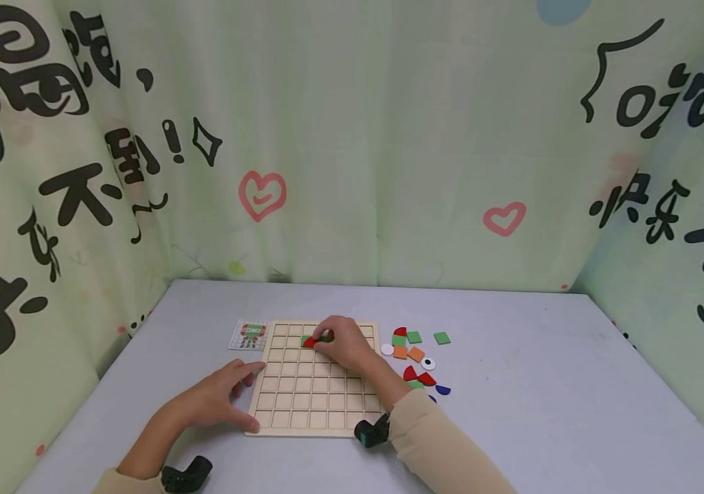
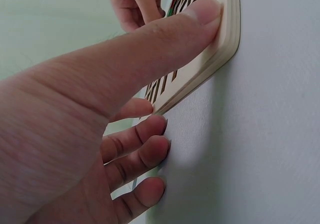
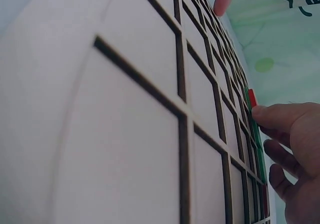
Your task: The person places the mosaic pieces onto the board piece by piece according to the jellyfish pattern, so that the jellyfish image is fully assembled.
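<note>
A wooden grid board lies on the table. My right hand is over its upper part, pinching a red fan-shaped piece by its edge at the grid. In the right wrist view the thumb touches this red piece, and green pieces lie in the grid near the fingers. My left hand rests at the board's left side. Its thumb presses the near left corner in the left wrist view, while the other fingers are spread along the edge. The right fingertips partly hide the pieces under them.
A picture card with a figure on a grid lies left of the board. To the right are scattered loose pieces: green squares, orange squares, red fans, a blue half-round and a white eye disc.
</note>
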{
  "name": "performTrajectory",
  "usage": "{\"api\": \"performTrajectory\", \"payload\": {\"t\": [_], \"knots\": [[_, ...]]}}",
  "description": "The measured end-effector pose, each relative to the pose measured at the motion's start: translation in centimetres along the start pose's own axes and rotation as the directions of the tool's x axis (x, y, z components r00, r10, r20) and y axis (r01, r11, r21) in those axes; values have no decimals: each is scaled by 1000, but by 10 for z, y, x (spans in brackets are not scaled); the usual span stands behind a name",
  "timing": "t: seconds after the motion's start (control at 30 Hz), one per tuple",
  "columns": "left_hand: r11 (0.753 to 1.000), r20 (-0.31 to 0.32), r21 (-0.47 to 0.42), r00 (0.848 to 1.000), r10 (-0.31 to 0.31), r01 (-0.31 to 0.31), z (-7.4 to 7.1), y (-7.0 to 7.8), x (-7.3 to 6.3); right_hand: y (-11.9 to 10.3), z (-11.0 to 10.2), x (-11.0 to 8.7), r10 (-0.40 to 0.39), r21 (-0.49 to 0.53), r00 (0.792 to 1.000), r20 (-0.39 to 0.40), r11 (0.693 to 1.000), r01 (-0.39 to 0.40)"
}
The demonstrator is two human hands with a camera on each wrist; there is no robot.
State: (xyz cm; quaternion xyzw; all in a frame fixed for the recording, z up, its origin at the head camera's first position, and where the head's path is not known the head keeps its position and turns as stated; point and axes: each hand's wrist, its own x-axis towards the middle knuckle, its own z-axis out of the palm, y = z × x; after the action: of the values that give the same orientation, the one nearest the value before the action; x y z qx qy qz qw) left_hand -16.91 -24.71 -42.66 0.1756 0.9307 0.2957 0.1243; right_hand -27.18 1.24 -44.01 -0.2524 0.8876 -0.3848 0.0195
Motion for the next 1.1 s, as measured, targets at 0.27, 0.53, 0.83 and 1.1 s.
{"api": "performTrajectory", "payload": {"t": [0.27, 0.53, 0.83, 1.1], "knots": [[1000, 2, 3, 1000, -2, 2, 0, 0, -1, -3, 6, 3, -5, -1, 1000, 1, 1000, 5], [1000, 4, 20, 1000, 5, -5, 0, 0, -2, -9, 12, 7, 8, 5, 1000, 1, 1000, -8], [1000, 1, 30, 1000, -5, 5, 0, 2, -1, -16, 17, 11, -7, -14, 1000, 7, 1000, 7], [1000, -1, 16, 1000, 4, -4, -1, 3, -2, -20, 21, 15, 9, -27, 1000, 4, 1000, -9]]}}
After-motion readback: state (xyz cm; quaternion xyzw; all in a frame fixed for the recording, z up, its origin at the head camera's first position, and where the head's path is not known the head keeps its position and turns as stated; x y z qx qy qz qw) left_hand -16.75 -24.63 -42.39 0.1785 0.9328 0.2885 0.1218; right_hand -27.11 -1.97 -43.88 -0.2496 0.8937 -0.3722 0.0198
